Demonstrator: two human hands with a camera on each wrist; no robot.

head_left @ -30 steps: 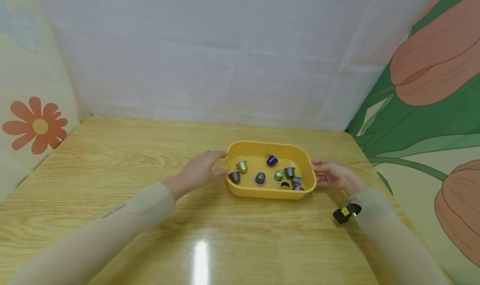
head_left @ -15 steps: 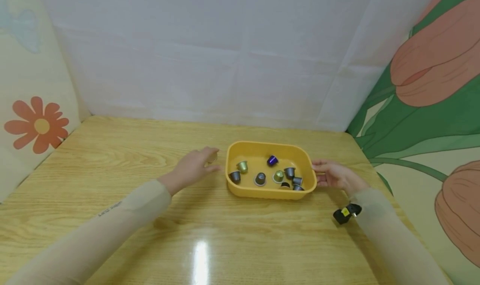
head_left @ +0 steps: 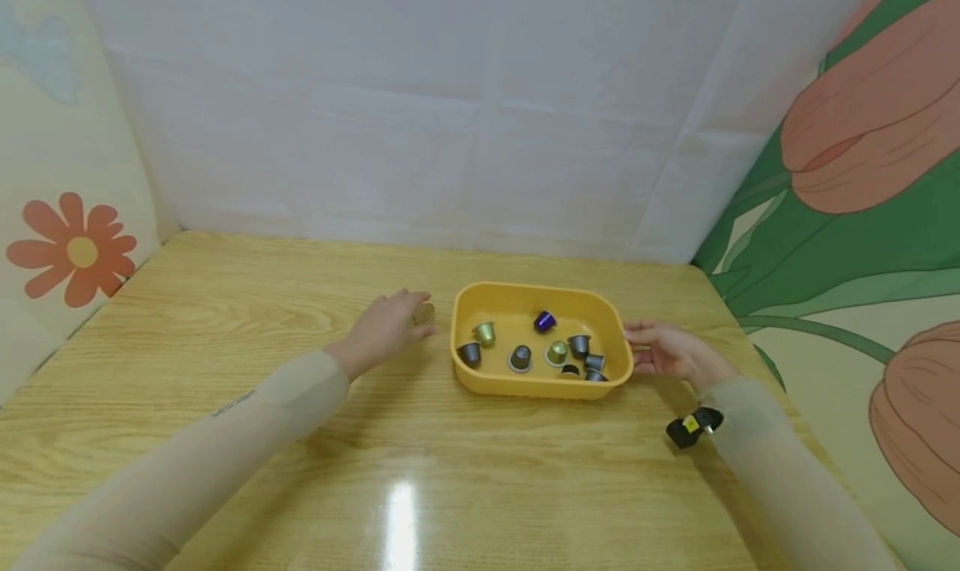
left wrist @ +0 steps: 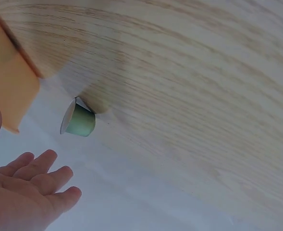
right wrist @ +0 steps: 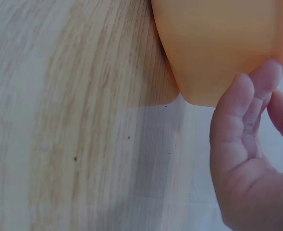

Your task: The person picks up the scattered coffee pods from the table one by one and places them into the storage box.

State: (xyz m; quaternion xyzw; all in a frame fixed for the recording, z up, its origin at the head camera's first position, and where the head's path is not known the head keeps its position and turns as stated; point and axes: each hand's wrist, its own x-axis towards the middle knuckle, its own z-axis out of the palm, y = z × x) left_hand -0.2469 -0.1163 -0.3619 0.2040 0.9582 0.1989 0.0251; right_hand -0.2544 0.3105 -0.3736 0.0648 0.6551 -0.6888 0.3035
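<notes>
Just left of the yellow bin (head_left: 525, 388), my left hand (head_left: 381, 328) hovers with fingers and thumb spread, holding nothing. A coffee capsule (head_left: 423, 314) shows between its thumb and fingers in the head view. The left wrist view has this green capsule (left wrist: 81, 120) on its side on the table, apart from the fingertips. Inside the bin lie several more capsules: a purple one (head_left: 544, 322), light green ones such as that at the left (head_left: 485, 333), and dark grey ones, one upright in the middle (head_left: 521, 358). My right hand (head_left: 670, 350) touches the bin's right end with extended fingers (right wrist: 237, 98).
The wood-grain table (head_left: 300, 471) runs back to a white sheet (head_left: 390, 121). Flower-printed panels stand at the left (head_left: 75, 254) and right (head_left: 847, 221). A black wrist camera (head_left: 693, 427) sits on the right wrist.
My left hand has drawn back leftward from the bin's left rim to around the loose green capsule. The right hand and the bin have stayed in place.
</notes>
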